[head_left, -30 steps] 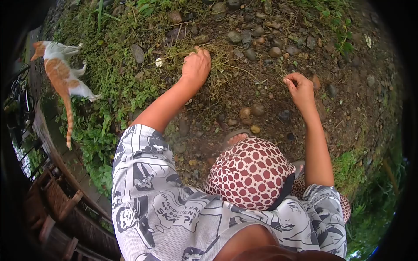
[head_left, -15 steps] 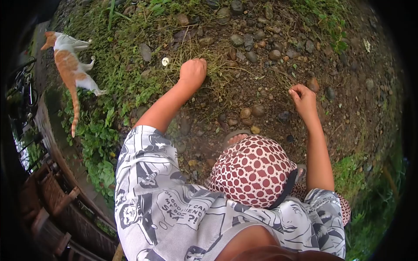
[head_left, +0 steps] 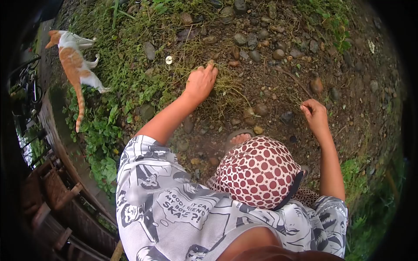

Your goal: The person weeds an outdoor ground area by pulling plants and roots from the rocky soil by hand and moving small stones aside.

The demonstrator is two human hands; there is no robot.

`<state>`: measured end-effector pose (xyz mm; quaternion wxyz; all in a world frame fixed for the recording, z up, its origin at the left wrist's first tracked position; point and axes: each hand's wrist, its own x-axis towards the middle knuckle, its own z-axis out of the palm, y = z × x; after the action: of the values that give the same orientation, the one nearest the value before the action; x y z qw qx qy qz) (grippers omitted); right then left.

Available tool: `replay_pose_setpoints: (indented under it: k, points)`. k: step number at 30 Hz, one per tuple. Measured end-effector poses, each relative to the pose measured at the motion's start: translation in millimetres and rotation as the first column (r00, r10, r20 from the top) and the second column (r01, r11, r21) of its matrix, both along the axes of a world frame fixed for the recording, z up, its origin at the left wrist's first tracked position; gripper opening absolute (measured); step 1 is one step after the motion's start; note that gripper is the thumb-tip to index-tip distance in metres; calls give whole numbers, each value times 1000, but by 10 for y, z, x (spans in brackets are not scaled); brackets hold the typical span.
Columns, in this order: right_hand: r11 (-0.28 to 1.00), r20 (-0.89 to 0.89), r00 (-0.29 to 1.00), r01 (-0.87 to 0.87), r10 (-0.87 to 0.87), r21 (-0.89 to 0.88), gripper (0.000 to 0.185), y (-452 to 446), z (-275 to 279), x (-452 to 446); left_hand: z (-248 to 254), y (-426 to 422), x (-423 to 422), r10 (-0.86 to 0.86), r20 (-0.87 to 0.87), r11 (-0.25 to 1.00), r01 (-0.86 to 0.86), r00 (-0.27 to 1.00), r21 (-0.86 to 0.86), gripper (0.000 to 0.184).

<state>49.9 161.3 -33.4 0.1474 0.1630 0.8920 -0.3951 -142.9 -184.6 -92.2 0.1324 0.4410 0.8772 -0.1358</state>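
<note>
My left hand point(head_left: 202, 83) is at the left side of a loose clump of pulled weeds point(head_left: 226, 93), its fingers bent and closed on part of it. Thin yellow-green stems trail from the clump across the soil. Farther right, my right hand point(head_left: 315, 115) pinches between thumb and forefinger a thin weed stem point(head_left: 300, 99), hard to make out against the brown ground. A small round white piece point(head_left: 169, 60) lies to the left of my left hand.
An orange-and-white cat point(head_left: 74, 61) stands at the left on low green plants point(head_left: 102, 143). Stones point(head_left: 278, 54) dot the damp soil. My sandalled foot point(head_left: 239, 138) and patterned knee point(head_left: 259, 172) are below the clump. Wooden boards point(head_left: 56, 187) line the lower left.
My left hand has come down and slightly right, toward me, with the weed clump shifting the same way. My right hand has also moved down and right, still pinching.
</note>
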Motion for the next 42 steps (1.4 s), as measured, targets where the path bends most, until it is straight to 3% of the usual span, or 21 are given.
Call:
replay_pose_setpoints:
  k: [4,7,8,11,14,17,18,20,21,22,23,24,27,30,33,35,36,37,38,39,42]
  points:
    - [995,3,1000,-6,5,102,11,257,448,129,-177,137,-371,107,-51,992,-110,993,-57,26]
    - [979,35,999,24,-32,203,12,423,956,378,-64,221,-435,175,53,971,-163,983,-174,33]
    - [973,48,997,56,-68,223,12,460,1129,475,-112,189,-446,162,51,980,-155,985,-128,38]
    - [947,9,994,103,-110,306,10,643,1479,842,-402,86,-486,352,30,936,-353,935,8,39]
    - [912,-73,986,169,-152,373,8,701,1700,1049,-408,-3,-558,352,79,933,-343,933,-105,44]
    - [891,-140,972,231,-191,390,6,689,1804,1063,-364,-19,-619,203,-55,970,-208,978,-126,63]
    - [894,-128,959,281,-251,350,5,635,1793,1007,-270,35,-617,201,-38,967,-204,979,-150,61]
    - [923,-79,969,246,-233,296,8,596,1784,925,-829,-387,-809,115,-90,992,-120,989,-42,48]
    - [945,-75,980,195,-182,264,11,582,1759,902,-961,-485,-952,329,62,941,-322,942,-104,38]
    - [969,-36,988,157,-153,189,14,538,1756,878,-987,-495,-955,366,15,930,-366,930,-15,32]
    - [984,-26,995,104,-101,145,15,472,1713,883,-603,-180,-847,548,82,836,-548,832,-32,38]
    - [995,-89,995,40,-32,90,15,374,1634,917,-934,-493,-1050,186,-84,972,-195,979,-128,46]
    - [994,-15,995,-104,103,-37,16,101,1628,954,-881,-329,-973,554,49,830,-556,831,44,45]
    - [989,6,991,-136,137,-63,17,73,1577,1053,-771,-173,-1148,528,-11,840,-524,849,-138,50]
    - [995,62,993,-104,104,-4,18,229,1495,1117,-943,-320,-1274,536,5,843,-536,844,-46,51]
    - [998,153,987,-58,55,16,15,344,1502,1114,-737,-160,-1205,587,-4,801,-581,810,-146,52]
    - [999,117,993,-24,19,42,16,391,1507,1138,-798,-222,-1202,531,-28,840,-530,847,-118,45]
    - [997,140,990,-16,6,72,16,412,1513,1129,-685,-157,-1147,283,-111,926,-302,953,-228,34]
    - [998,212,977,-6,-7,59,15,440,1561,1092,-556,-76,-1060,163,-173,929,-210,971,-305,23]
    - [997,216,976,-1,-15,73,14,433,1562,1085,-681,-192,-1115,163,-173,957,-198,971,-212,22]
    - [999,245,969,18,-28,43,12,382,1608,1018,-379,25,-1061,229,-113,926,-252,967,-279,23]
